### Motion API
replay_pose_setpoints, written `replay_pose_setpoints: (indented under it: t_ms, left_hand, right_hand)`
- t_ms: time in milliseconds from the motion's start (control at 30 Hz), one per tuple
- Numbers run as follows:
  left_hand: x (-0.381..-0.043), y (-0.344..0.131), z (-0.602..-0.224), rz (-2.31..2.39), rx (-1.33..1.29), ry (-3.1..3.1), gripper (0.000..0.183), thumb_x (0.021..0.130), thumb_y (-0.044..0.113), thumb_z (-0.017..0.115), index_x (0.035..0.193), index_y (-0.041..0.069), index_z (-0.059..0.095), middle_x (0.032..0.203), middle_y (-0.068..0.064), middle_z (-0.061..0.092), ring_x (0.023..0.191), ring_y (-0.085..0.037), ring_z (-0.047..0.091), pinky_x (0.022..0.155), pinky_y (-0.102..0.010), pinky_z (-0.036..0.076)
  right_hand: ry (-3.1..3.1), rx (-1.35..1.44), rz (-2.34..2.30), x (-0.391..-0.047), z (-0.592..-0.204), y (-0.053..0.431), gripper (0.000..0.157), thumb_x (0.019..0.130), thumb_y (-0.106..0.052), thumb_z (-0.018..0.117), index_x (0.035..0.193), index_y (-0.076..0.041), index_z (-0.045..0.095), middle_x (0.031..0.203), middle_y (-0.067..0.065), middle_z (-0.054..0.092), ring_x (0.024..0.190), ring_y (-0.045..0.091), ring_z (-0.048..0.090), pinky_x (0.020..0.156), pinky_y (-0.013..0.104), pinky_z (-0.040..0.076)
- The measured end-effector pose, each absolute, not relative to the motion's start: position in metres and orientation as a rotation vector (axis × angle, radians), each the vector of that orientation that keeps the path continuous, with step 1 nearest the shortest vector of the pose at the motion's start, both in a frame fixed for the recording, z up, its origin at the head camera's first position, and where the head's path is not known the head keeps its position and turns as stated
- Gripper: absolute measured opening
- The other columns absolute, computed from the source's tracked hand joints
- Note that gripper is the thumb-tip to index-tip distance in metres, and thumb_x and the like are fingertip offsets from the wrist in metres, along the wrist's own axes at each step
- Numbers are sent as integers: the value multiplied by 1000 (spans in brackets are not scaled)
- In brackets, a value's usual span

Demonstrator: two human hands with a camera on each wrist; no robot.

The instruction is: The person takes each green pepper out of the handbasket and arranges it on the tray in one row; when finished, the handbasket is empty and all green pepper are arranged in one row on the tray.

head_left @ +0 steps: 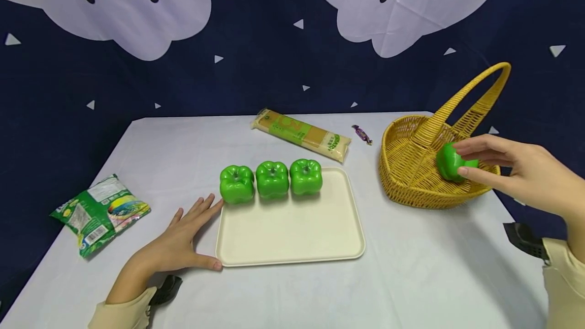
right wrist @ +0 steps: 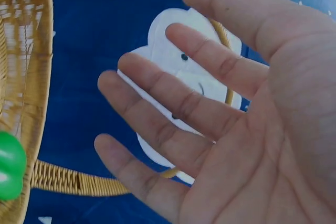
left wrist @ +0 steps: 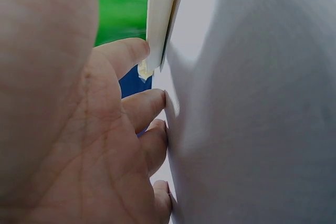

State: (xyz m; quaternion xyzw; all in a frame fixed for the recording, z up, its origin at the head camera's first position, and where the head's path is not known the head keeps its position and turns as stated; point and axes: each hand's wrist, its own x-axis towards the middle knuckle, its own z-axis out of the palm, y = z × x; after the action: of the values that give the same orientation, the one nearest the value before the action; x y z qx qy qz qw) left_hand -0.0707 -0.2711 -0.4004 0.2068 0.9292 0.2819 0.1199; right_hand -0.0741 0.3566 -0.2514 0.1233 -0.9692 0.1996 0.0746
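Observation:
My left hand (head_left: 178, 245) lies spread beside a cream rectangular tray (head_left: 292, 237), its thumb and index fingertip at the tray's left edge. In the left wrist view, one finger of the left hand (left wrist: 89, 145) meets the tray's rim (left wrist: 161, 19). Three glossy green bell peppers (head_left: 272, 180) stand in a row along the tray's far side. Over the right part of a yellow wicker basket (head_left: 407, 187) hovers my right hand (head_left: 516, 166), fingers extended and holding nothing. A green bell pepper (head_left: 448, 161) sits inside the basket, partly hidden by the fingers; the right wrist view shows the palm bare.
A green snack packet (head_left: 102, 215) lies on the left of the white table (head_left: 411, 268). Behind the tray are a long noodle pack (head_left: 301, 133) and a small purple wrapped candy (head_left: 362, 134). The basket's tall handle (head_left: 457, 103) arches upward. A dark blue cloud-print cloth hangs behind.

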Motion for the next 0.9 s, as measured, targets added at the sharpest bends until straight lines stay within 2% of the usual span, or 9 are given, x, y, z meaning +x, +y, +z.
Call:
replay_pose_setpoints:
  t_ms: [100, 167, 233, 333, 400, 433, 467, 667, 900]
  left_hand:
    - [-71, -271, -400, 827, 602, 2713, 138, 60, 63, 99, 172, 22, 29, 180, -22, 16, 165, -55, 7, 122, -86, 0]
    - [-71, -271, -400, 830, 605, 2714, 138, 60, 62, 99, 172, 23, 29, 180, -22, 16, 165, -55, 8, 121, -86, 0]
    - [-71, -271, -400, 833, 610, 2715, 137, 61, 62, 99, 172, 23, 29, 180, -22, 16, 165, -55, 8, 121, -87, 0]
    - [-71, -271, -400, 832, 619, 2717, 137, 61, 61, 100, 172, 23, 29, 180, -22, 16, 165, -55, 8, 121, -87, 1]
    - [-71, -271, -400, 831, 620, 2718, 137, 61, 61, 100, 172, 23, 28, 180, -22, 16, 165, -55, 8, 120, -87, 1]
    - [-71, -271, -400, 830, 619, 2718, 137, 61, 61, 99, 172, 23, 28, 180, -22, 16, 165, -55, 8, 120, -87, 1]
    - [-71, -271, -401, 830, 617, 2718, 137, 61, 61, 99, 172, 23, 29, 180, -22, 16, 165, -55, 8, 120, -87, 1]
    - [-70, -271, -401, 842, 601, 2708, 136, 61, 61, 100, 171, 23, 30, 180, -21, 15, 165, -54, 7, 121, -87, -1]
    - [-71, -271, -400, 837, 600, 2710, 137, 61, 61, 100, 172, 24, 29, 180, -21, 15, 165, -54, 7, 121, -86, -1]
  right_hand:
    - [-2925, 346, 563, -78, -253, 363, 46, 98, -20, 81, 140, -11, 65, 129, 15, 73, 100, -35, 43, 81, -11, 34]
    - [-2929, 335, 520, -82, -254, 367, 49, 98, -21, 81, 141, -8, 63, 130, 22, 71, 99, -33, 42, 80, -12, 32]
    - [-2940, 311, 470, -86, -256, 369, 52, 98, -23, 82, 142, -6, 61, 131, 25, 70, 104, -17, 59, 77, -11, 32]
    - [-2972, 279, 405, -92, -258, 374, 60, 97, -25, 82, 146, -2, 56, 132, 30, 67, 112, 28, 73, 86, 16, 60]
    - [-3002, 260, 394, -97, -259, 377, 65, 98, -26, 81, 149, 1, 51, 134, 35, 63, 116, 58, 66, 90, 46, 65]
    - [-3017, 252, 397, -99, -260, 378, 68, 98, -25, 81, 151, 2, 48, 135, 37, 62, 117, 61, 65, 91, 61, 61]
    - [-3034, 242, 405, -101, -260, 380, 71, 98, -26, 81, 153, 4, 45, 137, 39, 60, 119, 64, 62, 92, 73, 54]
    - [-3163, 165, 430, -115, -264, 390, 89, 101, -35, 77, 163, 5, 26, 149, 46, 43, 127, 70, 51, 99, 82, 45]
    - [-3264, 164, 436, -133, -270, 400, 94, 101, -43, 76, 163, 5, 23, 147, 47, 43, 118, 61, 58, 90, 75, 54]
